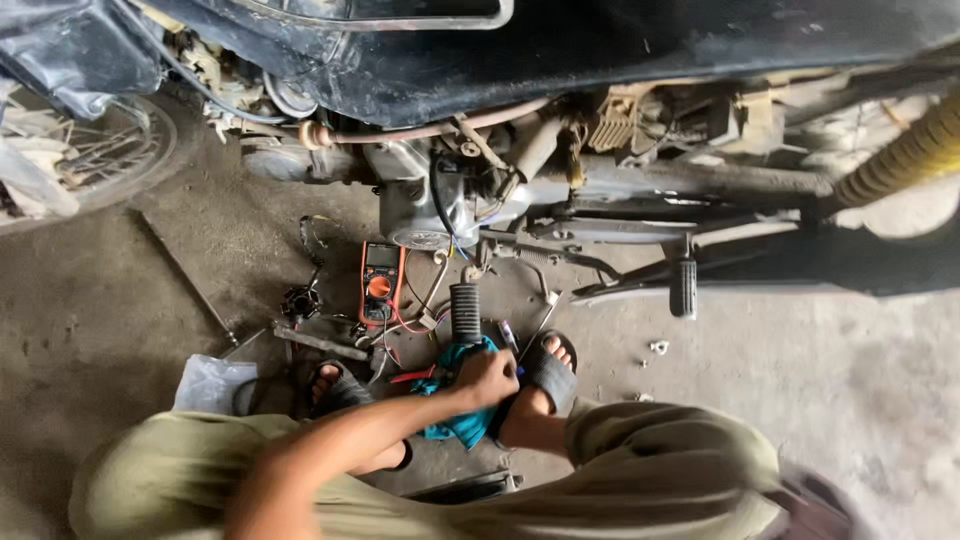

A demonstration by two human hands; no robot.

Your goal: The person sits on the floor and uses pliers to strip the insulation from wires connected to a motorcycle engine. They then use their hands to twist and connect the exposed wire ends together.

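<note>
A: Hands?
B: One hand in view, prob. the left, clenched on blue rag, just below the footpeg. Other hand hidden, can't tell.
A: Nearby items?
B: Orange meter w/ wires on floor, beside the motorbike engine; sandalled foot touching rag.

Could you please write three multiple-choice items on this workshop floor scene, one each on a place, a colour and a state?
1. Where does the multimeter lie?
A. on the floor beneath the motorcycle engine
B. on the seat
C. in the person's lap

2. What colour is the cloth under the hand?
A. white
B. teal
C. red

3. What is that hand doing?
A. hanging free
B. pointing upward
C. closed on the cloth

A: it lies on the concrete among wires.
B: teal folds show around the fingers.
C: its grip is curled into the cloth; which hand cannot be told.
</note>
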